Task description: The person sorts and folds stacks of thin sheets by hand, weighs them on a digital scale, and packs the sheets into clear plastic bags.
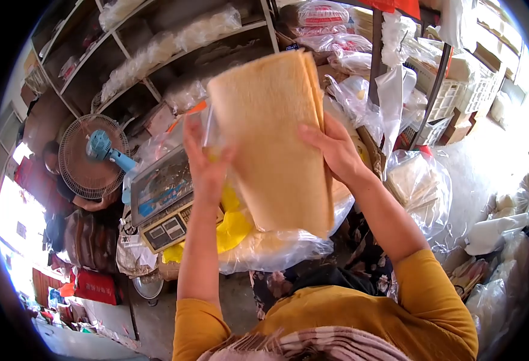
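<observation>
A folded stack of thin tan sheets (270,144) is raised in front of me, slightly blurred; I cannot tell their material. My right hand (336,150) grips its right edge, thumb on the near face and fingers behind. Beside the left edge is my left hand (204,162), smeared a little by motion, with its fingers apart and its thumb towards the sheets. Whether that thumb touches them is unclear. Below the stack, clear plastic wrapping (270,251) and a yellow plastic bag (235,224) lie on the work surface.
Left of the yellow bag stands a digital scale (171,225) with a keypad. A blue fan (99,147) is farther left, with another person's arm (93,203) behind it. Shelves (147,72) hold plastic-wrapped goods. A clear bag of pale sheets (420,186) sits at right.
</observation>
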Motion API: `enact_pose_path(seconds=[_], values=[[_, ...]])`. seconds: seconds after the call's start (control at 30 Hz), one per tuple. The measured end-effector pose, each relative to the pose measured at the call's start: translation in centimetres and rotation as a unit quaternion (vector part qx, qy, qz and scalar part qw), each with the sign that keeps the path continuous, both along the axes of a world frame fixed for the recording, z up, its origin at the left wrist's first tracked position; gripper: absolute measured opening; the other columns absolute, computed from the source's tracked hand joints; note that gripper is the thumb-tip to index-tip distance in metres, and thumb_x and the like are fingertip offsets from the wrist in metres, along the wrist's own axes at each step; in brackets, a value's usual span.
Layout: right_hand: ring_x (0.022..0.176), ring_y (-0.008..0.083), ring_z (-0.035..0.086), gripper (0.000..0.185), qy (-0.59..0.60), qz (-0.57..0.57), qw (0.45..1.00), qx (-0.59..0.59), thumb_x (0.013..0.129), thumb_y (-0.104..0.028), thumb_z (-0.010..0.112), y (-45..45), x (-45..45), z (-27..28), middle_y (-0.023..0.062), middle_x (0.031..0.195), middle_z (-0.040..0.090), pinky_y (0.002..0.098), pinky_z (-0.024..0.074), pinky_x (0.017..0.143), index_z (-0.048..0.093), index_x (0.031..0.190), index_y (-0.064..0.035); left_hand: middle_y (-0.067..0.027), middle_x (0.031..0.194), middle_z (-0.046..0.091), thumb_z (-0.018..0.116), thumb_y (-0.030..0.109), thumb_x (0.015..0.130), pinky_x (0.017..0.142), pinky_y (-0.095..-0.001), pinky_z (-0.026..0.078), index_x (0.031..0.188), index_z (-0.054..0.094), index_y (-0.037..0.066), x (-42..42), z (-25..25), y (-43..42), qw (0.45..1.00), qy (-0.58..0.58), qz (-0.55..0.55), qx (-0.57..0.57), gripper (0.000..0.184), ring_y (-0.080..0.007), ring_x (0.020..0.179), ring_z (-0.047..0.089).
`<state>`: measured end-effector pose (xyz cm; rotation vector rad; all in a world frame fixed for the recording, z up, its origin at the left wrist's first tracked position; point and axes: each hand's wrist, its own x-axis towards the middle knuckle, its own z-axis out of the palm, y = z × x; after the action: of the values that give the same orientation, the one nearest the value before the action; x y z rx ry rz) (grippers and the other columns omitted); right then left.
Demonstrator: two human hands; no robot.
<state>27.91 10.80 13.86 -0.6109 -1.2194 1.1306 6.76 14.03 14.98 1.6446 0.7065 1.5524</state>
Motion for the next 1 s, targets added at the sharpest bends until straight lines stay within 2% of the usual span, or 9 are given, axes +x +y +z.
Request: enact_pose_path(seconds=[0.03,0.13,0.23,0.37,0.6,0.8,0.87,0.93,1.0], values=[[0.093,0.0114,0.057,0.04,0.011,0.039,0.998,-0.057,0.089,-0.016,0.055,-0.3,0.3,-0.6,0.0056,0.106,0.058,0.0273,0.0473,0.08,0.043,0.124,-0.0007,-0.0099,0.119,0.054,0.067,0.012,0.075,0.093,-0.0325,0.043,0.13,0.04,0.001,-0.4,-0.7,0.4,0.983,-0.129,-0.068,-0.111,0.063,-0.0215,0.105,0.055],[0.094,0.0129,0.058,0.041,0.022,0.052,0.985,-0.162,0.09,-0.017,0.054,-1.3,0.5,-2.7,0.0057,0.107,0.058,0.0287,0.0476,0.081,0.042,0.125,-0.0011,-0.0131,0.116,0.055,0.067,0.012,0.075,0.092,-0.0321,0.042,0.123,0.047,0.001,-1.2,-3.7,0.6,0.939,-0.092,-0.169,-0.285,0.053,-0.0197,0.105,0.054],[0.095,0.0146,0.058,0.041,0.017,0.055,0.975,-0.216,0.088,-0.014,0.057,-2.0,1.7,-4.8,0.0062,0.108,0.058,0.0308,0.0477,0.081,0.043,0.125,-0.0012,-0.011,0.11,0.059,0.066,0.015,0.078,0.087,-0.0308,0.045,0.121,0.048,0.0,0.8,-6.2,0.0,0.955,-0.04,-0.074,-0.286,0.05,-0.0181,0.099,0.057],[0.096,0.0152,0.058,0.04,0.034,0.069,0.965,-0.25,0.087,-0.016,0.06,-3.2,4.3,-5.7,0.0065,0.11,0.058,0.0309,0.0481,0.081,0.046,0.122,-0.0009,-0.008,0.104,0.061,0.068,0.011,0.076,0.072,-0.0303,0.05,0.116,0.05,0.0,2.1,-5.7,-0.3,0.941,-0.156,-0.145,-0.263,0.046,-0.0161,0.087,0.06],[0.09,0.0139,0.06,0.037,0.036,-0.066,0.973,-0.219,0.087,-0.019,0.061,-4.9,7.4,-7.2,0.0045,0.102,0.061,0.0297,0.0488,0.078,0.051,0.119,-0.0024,-0.0082,0.095,0.063,0.07,0.008,0.074,0.071,-0.0306,0.051,0.112,0.05,-0.001,5.7,-7.7,-2.1,0.954,-0.082,-0.131,-0.258,0.044,-0.0153,0.079,0.061],[0.077,0.0127,0.061,0.037,0.022,-0.177,0.945,-0.275,0.085,-0.022,0.061,-6.5,13.3,-9.8,0.0052,0.094,0.063,0.0263,0.0505,0.066,0.051,0.115,-0.0025,-0.0103,0.123,0.05,0.071,0.026,0.079,0.094,-0.0336,0.041,0.133,0.032,0.002,8.9,-13.6,-11.0,0.912,0.097,-0.26,-0.302,0.071,-0.0217,0.113,0.049],[0.08,0.0133,0.061,0.04,0.009,-0.212,0.94,-0.267,0.085,-0.02,0.06,-7.9,15.7,-10.1,0.0072,0.097,0.062,0.0267,0.0505,0.069,0.049,0.118,-0.0005,-0.0181,0.132,0.041,0.07,0.039,0.076,0.101,-0.0417,0.033,0.134,0.035,0.003,6.9,-13.0,-10.9,0.948,0.288,-0.134,-0.011,0.076,-0.0325,0.124,0.04],[0.082,0.0143,0.061,0.043,0.042,-0.156,0.96,-0.228,0.083,-0.017,0.06,-8.7,19.1,-11.7,0.0089,0.101,0.062,0.0281,0.0501,0.074,0.047,0.12,0.001,-0.0156,0.138,0.035,0.072,0.044,0.068,0.104,-0.0478,0.027,0.134,0.036,0.006,4.4,-13.0,-9.6,0.86,0.461,0.065,0.209,0.085,-0.0337,0.129,0.031],[0.087,0.0164,0.061,0.046,-0.02,-0.133,0.958,-0.252,0.081,-0.015,0.061,-9.8,19.9,-12.0,0.0093,0.104,0.061,0.0295,0.049,0.079,0.046,0.121,0.0023,-0.0131,0.14,0.03,0.072,0.043,0.065,0.104,-0.0518,0.024,0.132,0.04,0.008,2.2,-13.4,-8.1,0.787,0.586,0.087,0.172,0.082,-0.0333,0.131,0.027]])
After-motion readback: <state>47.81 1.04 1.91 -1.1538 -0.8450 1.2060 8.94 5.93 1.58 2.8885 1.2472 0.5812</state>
